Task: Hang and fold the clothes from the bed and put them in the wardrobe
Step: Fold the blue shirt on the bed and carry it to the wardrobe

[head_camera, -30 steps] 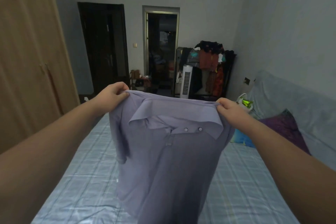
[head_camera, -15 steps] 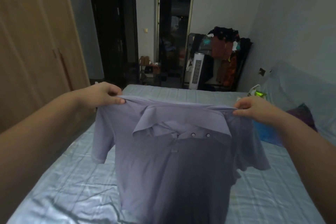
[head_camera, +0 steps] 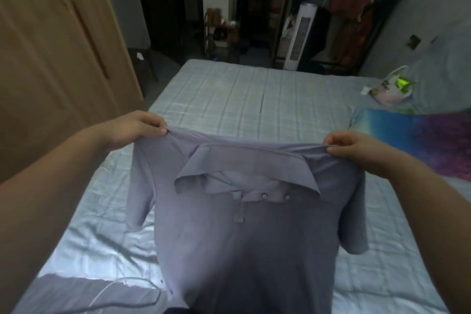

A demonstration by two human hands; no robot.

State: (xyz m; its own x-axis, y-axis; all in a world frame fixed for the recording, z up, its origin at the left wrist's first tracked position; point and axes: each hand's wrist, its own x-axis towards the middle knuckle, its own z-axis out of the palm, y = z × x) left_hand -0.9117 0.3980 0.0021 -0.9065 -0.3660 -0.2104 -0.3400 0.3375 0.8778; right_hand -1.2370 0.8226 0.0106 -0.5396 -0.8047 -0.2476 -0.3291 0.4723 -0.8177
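Running dim, bluish-grey throughout. Catching a pale sheen on the bed sheet (head_camera: 96, 242) at lower left. Sinking into shadow low on the shirt (head_camera: 242, 262). Smearing softly over the far clothes rack (head_camera: 356, 20). Bowing the wardrobe (head_camera: 51, 46) edge near the left margin.

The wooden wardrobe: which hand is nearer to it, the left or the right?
Left. The left hand pinches one shoulder of the shirt on the side of the wardrobe; the right hand pinches the other shoulder, farther away, toward the colourful pillow.
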